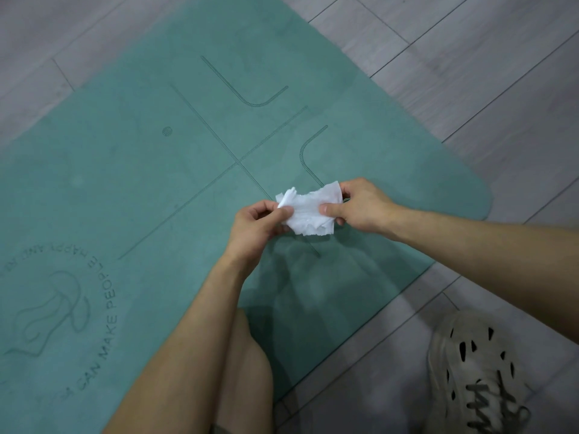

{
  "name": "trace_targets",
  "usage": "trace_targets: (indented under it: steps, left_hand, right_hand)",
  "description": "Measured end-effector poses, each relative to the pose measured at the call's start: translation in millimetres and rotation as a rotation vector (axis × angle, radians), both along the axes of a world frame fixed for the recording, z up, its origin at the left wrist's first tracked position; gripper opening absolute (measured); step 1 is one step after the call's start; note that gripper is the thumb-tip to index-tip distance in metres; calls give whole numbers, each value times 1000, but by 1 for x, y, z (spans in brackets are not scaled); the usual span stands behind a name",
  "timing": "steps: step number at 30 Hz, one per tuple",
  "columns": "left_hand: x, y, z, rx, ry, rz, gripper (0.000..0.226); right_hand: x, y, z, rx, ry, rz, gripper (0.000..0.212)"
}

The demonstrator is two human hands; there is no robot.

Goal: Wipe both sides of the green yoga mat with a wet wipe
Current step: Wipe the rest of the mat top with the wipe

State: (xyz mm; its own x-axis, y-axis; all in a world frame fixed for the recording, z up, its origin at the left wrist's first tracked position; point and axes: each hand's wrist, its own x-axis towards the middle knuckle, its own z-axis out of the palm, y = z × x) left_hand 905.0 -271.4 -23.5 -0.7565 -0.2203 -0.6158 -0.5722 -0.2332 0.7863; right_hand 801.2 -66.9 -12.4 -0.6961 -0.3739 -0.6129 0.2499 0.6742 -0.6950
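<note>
I am watching the left hand (257, 225) pinching the crumpled wet wipe (308, 214) at its 9 o'clock edge, the right hand (360, 208) pinching its 3 o'clock edge. The green yoga mat (150, 170) is lying flat beneath, printed side up; a foam clog (476, 371) is sitting at 5 o'clock.

matt, finely textured green yoga mat (131, 170) with engraved lines; crumpled white fibrous wet wipe (308, 211); grey wood-grain plank floor (485, 73); perforated beige foam-like shoe (476, 371).
</note>
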Motion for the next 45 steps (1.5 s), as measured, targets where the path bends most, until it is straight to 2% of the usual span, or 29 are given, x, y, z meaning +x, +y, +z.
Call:
trace_targets:
  steps: [7, 9, 13, 15, 17, 20, 21, 23, 26, 29, 32, 34, 36, 39, 41, 45]
  left_hand:
    - [1, -14, 5, 241, 36, -18, 18]
    - [1, -15, 3, 180, 25, -31, 20]
    - [1, -22, -7, -202, -10, -10, 26]
    - [1, -25, -8, -226, -20, 91, 30]
    - [0, -19, -4, -140, -36, 103, 19]
    - [-2, -3, 2, -41, -140, 24, 54]
    - [-4, 2, 3, -43, -159, 2, 57]
    - [-6, 4, 6, -29, -177, -64, 53]
    - [-4, 4, 8, 108, -204, -107, 39]
    - [-4, 2, 6, 281, -159, 57, 16]
    - [-5, -2, 7, 314, -118, 161, 11]
    - [-5, -5, 5, 273, -112, 160, 7]
    - [-4, -8, 2, 181, -116, 141, 13]
    - [-2, -7, -5, -41, -121, 96, 20]
    - [-2, -2, -7, -130, -108, 97, 24]
    - [-5, -3, -11, -374, -76, 101, 33]
  right_hand:
    - [-9, 3, -2, -42, 20, -45, 22]
    - [-9, 2, -1, -25, 30, -30, 23]
    - [-13, 4, -3, 55, 64, -27, 23]
    - [-17, 10, -3, 98, 85, -51, 23]
    - [-17, 11, 0, 63, 58, -78, 20]
    - [-10, 1, 3, -32, 12, -98, 23]
    - [-8, -3, 4, -69, -4, -109, 26]
    - [-7, -9, 7, -138, -51, -130, 29]
    - [-8, -12, 12, -197, -93, -151, 30]
    - [-9, -13, 9, -200, -110, -204, 30]
    - [-7, -7, 2, -113, -88, -202, 31]
    - [-5, -2, -2, -41, -49, -192, 25]
    - [-5, -1, -5, -3, -14, -209, 19]
    - [-1, -7, -6, -73, -72, -245, 12]
    - [4, -14, -5, -105, -122, -197, 16]
    - [1, -23, -4, -36, -75, -173, 11]
